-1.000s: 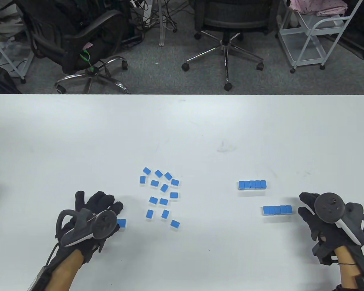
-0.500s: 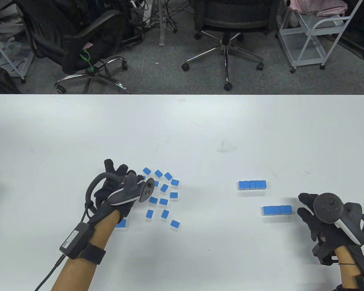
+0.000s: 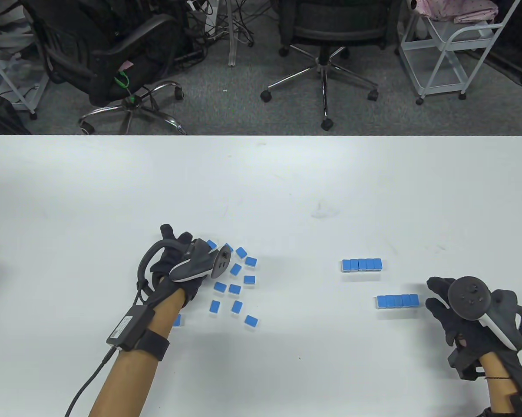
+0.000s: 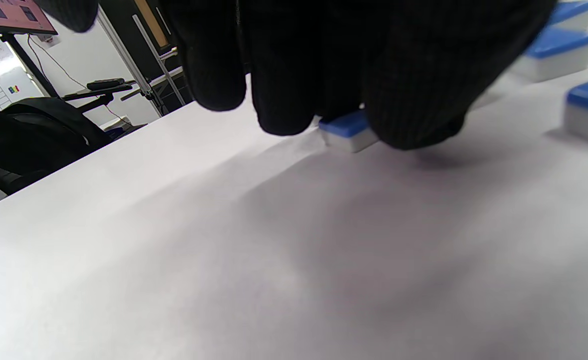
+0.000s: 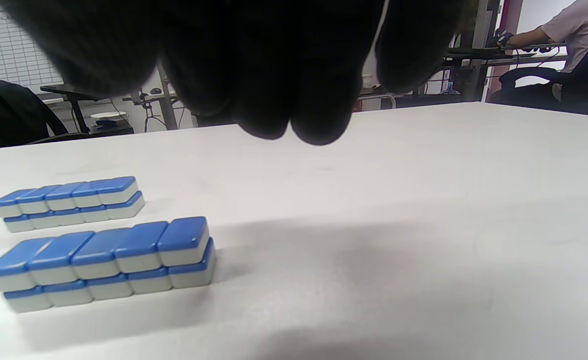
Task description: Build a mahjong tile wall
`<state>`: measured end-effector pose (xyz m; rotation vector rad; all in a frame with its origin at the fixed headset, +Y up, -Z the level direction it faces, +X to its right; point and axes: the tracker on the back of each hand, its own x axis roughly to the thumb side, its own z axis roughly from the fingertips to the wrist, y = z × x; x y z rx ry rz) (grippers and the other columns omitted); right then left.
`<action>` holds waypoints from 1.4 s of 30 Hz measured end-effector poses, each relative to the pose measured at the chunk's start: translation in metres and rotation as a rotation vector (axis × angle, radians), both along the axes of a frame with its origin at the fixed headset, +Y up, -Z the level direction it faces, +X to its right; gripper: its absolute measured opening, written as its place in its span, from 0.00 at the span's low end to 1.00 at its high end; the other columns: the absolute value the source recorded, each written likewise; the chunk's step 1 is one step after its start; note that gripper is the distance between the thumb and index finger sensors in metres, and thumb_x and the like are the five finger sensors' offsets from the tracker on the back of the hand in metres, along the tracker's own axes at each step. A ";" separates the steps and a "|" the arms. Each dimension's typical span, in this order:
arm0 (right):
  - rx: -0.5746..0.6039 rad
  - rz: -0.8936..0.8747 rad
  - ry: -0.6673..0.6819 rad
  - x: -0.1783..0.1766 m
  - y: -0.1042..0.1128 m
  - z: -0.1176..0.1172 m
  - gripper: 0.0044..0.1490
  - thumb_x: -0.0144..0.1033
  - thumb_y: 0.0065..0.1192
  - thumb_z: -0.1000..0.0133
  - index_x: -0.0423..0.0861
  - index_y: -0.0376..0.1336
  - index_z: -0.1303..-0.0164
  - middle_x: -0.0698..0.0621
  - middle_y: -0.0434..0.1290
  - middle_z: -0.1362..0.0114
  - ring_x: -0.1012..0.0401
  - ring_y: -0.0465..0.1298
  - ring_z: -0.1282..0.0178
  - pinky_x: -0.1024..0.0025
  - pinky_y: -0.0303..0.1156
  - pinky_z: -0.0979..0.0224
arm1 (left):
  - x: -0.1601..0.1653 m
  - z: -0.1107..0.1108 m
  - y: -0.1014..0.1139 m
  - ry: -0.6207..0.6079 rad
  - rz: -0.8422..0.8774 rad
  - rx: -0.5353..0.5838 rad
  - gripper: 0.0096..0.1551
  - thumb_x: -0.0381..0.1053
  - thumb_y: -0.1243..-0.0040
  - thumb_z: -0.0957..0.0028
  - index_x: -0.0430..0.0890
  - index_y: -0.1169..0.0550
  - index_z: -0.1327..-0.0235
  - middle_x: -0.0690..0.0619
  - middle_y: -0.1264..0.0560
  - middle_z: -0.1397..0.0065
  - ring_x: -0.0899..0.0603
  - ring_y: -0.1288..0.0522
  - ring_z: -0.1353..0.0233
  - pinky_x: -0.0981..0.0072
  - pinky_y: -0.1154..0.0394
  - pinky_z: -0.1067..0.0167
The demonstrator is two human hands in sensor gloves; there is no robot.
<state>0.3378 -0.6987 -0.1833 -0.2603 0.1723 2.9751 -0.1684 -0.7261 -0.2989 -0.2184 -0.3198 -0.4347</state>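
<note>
Several loose blue-backed mahjong tiles (image 3: 235, 288) lie scattered left of centre on the white table (image 3: 287, 195). My left hand (image 3: 187, 260) is over the cluster's left side. In the left wrist view its fingertips (image 4: 284, 115) and thumb pinch one tile (image 4: 346, 132) that lies on the table. One stray tile (image 3: 177, 320) lies by my left forearm. Two two-layer walls stand at the right: a far one (image 3: 361, 264) and a near one (image 3: 398, 301), also in the right wrist view (image 5: 104, 262). My right hand (image 3: 437, 295) rests empty just right of the near wall.
Office chairs (image 3: 326, 52) and a white cart (image 3: 452, 47) stand on the floor beyond the table's far edge (image 3: 261, 136). A cable runs from the box strapped to my left forearm (image 3: 128, 328).
My left hand has moved from the stray tile at the near left up and right into the loose cluster and closed on a tile. The right hand has hardly moved.
</note>
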 end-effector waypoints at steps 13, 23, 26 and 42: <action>0.002 -0.004 -0.004 0.000 0.001 0.000 0.36 0.55 0.61 0.57 0.57 0.64 0.37 0.53 0.73 0.26 0.52 0.75 0.27 0.43 0.62 0.20 | 0.002 -0.005 -0.007 0.031 -0.022 -0.006 0.31 0.61 0.28 0.54 0.60 0.20 0.34 0.59 0.21 0.29 0.43 0.29 0.21 0.22 0.47 0.24; 0.004 0.001 0.002 0.000 0.001 0.000 0.36 0.55 0.61 0.57 0.57 0.64 0.37 0.53 0.73 0.26 0.52 0.75 0.27 0.43 0.62 0.20 | -0.003 0.008 -0.006 0.029 -0.002 -0.057 0.31 0.64 0.29 0.55 0.57 0.19 0.38 0.57 0.20 0.33 0.41 0.30 0.20 0.17 0.49 0.27; 0.001 0.002 0.002 -0.001 0.001 0.000 0.36 0.55 0.61 0.57 0.57 0.64 0.37 0.53 0.73 0.26 0.52 0.74 0.27 0.43 0.62 0.20 | -0.016 0.023 0.005 0.023 0.101 -0.034 0.32 0.64 0.29 0.55 0.58 0.20 0.37 0.58 0.22 0.31 0.40 0.33 0.19 0.16 0.50 0.28; -0.004 -0.012 -0.015 0.000 0.000 0.000 0.36 0.55 0.61 0.57 0.57 0.64 0.37 0.53 0.73 0.26 0.52 0.75 0.27 0.43 0.62 0.20 | -0.100 0.119 0.017 0.009 0.164 0.099 0.33 0.65 0.29 0.56 0.61 0.21 0.35 0.57 0.31 0.21 0.38 0.44 0.15 0.19 0.57 0.28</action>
